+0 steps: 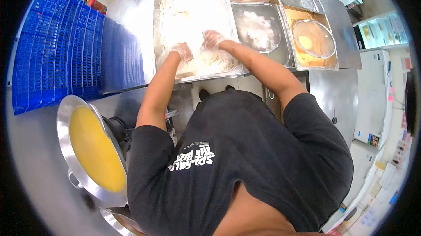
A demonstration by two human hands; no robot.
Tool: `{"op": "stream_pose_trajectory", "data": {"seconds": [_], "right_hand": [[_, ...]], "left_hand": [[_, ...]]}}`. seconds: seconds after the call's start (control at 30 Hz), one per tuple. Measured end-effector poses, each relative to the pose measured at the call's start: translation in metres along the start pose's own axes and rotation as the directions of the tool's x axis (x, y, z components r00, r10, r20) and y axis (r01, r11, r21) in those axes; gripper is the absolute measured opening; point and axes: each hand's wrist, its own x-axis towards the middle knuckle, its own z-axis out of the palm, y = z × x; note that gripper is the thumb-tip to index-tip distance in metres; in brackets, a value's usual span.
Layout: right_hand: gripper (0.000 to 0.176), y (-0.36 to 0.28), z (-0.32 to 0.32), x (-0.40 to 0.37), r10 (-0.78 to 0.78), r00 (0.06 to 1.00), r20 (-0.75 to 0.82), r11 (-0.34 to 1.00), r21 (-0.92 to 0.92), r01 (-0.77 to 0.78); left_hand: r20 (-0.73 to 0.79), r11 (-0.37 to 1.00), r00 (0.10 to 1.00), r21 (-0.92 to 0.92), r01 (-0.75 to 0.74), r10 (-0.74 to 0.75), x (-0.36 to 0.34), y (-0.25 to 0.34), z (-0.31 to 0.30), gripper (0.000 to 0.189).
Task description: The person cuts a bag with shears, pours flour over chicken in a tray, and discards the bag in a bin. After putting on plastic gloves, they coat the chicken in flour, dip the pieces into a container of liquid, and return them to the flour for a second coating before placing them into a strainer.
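A deep metal tray (235, 39) holds a broad bed of white flour (193, 12), very bright under the light. Both my hands wear clear plastic gloves dusted with white. Low in the tray, my left hand (184, 53) rests in the flour with its fingers curled in; what they hold, if anything, is hidden. My right hand (212, 39) is just beyond it, near the tray's right side, its fingers bent but apart above the flour. Lumpy floured pieces (217, 63) lie along the near edge, too coated to name.
Right of the tray stand a metal pan (283, 39) with white-coated contents and an orange-crumbed tray (333, 63) holding a round sieve (315, 39). Blue plastic crates (48, 47) stand at left. Below them, a large metal bowl (64, 124) holds yellow liquid (94, 148).
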Motion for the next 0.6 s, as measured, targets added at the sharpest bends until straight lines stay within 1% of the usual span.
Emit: {"op": "stream_pose_trajectory", "data": {"seconds": [0.03, 0.07, 0.1, 0.13, 0.23, 0.3, 0.4, 0.47, 0.57, 0.6], "right_hand": [[0.028, 0.0, -0.019, -0.011, 0.131, 0.989, -0.066, 0.979, 0.168, -0.118], [0.031, 0.003, -0.021, -0.015, 0.209, 0.974, -0.09, 0.96, 0.207, -0.187], [0.035, 0.006, -0.021, -0.017, 0.288, 0.951, -0.113, 0.935, 0.248, -0.253], [0.038, 0.01, -0.021, -0.02, 0.367, 0.921, -0.131, 0.902, 0.291, -0.318], [0.043, 0.021, -0.018, -0.024, 0.262, 0.959, -0.11, 0.95, 0.201, -0.237], [0.042, 0.019, -0.019, -0.024, 0.235, 0.965, -0.113, 0.962, 0.169, -0.214], [0.04, 0.009, -0.027, -0.029, 0.26, 0.95, -0.17, 0.955, 0.187, -0.228], [0.039, 0.009, -0.038, -0.033, 0.27, 0.937, -0.22, 0.95, 0.221, -0.222], [0.037, 0.016, -0.042, -0.032, 0.257, 0.909, -0.328, 0.944, 0.285, -0.164], [0.036, 0.019, -0.041, -0.03, 0.249, 0.894, -0.373, 0.942, 0.307, -0.134]], "left_hand": [[-0.065, 0.982, 0.998, -0.189, 0.015, -0.028, -0.011, 0.001, -0.014, 0.034], [-0.129, 0.928, 0.99, -0.372, 0.003, -0.055, -0.021, 0.002, -0.027, 0.034], [-0.154, 0.904, 0.986, -0.428, -0.007, -0.066, -0.022, -0.002, -0.03, 0.035], [-0.161, 0.911, 0.985, -0.413, -0.01, -0.062, -0.02, -0.005, -0.025, 0.035], [-0.116, 0.982, 0.992, -0.19, 0.016, -0.039, 0.002, -0.018, 0.005, 0.037], [-0.136, 0.994, 0.99, -0.103, 0.034, -0.048, 0.009, -0.025, 0.014, 0.038], [-0.255, 0.99, 0.961, -0.121, 0.075, -0.104, 0.008, -0.044, 0.01, 0.04], [-0.345, 0.989, 0.932, -0.128, 0.07, -0.111, 0.008, -0.05, 0.002, 0.041], [-0.443, 0.995, 0.894, -0.092, 0.038, -0.075, 0.0, -0.044, -0.014, 0.046], [-0.463, 0.994, 0.881, -0.096, 0.057, -0.096, 0.0, -0.045, -0.015, 0.045]]}}
